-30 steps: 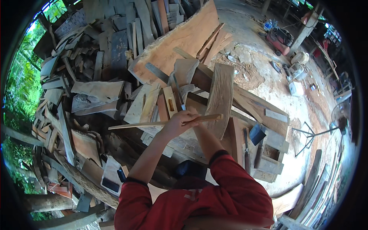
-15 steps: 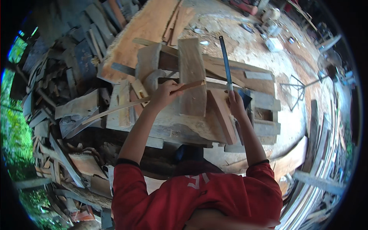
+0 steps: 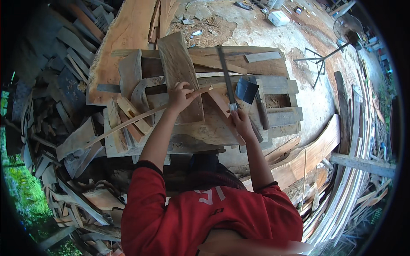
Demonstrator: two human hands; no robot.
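My left hand (image 3: 180, 97) is closed round a thin, slightly curved wooden strip (image 3: 200, 91) at the middle of the workbench. The strip's short end points right, and its long end slants down to the left. Under it lies a broad rough board (image 3: 177, 59). My right hand (image 3: 241, 124) grips the handle of a long, narrow, dark blade (image 3: 225, 72), which points away from me with a pale collar at its base. Blade and strip look apart. Whether the blade has teeth cannot be seen. Beside the blade lies a black, flat metal tool head (image 3: 247, 90).
Loose wood blocks (image 3: 132, 113) and a thick reddish plank (image 3: 220, 113) lie on the bench. Scrap wood (image 3: 64, 115) is heaped at the left, with a large live-edge slab (image 3: 121, 34) behind. A standing fan (image 3: 348, 30) and long stacked boards (image 3: 346, 183) are at the right.
My view has shifted, so the bench appears further left. My right hand has come closer to the strip with the blade. Fingers of my left hand have lifted slightly.
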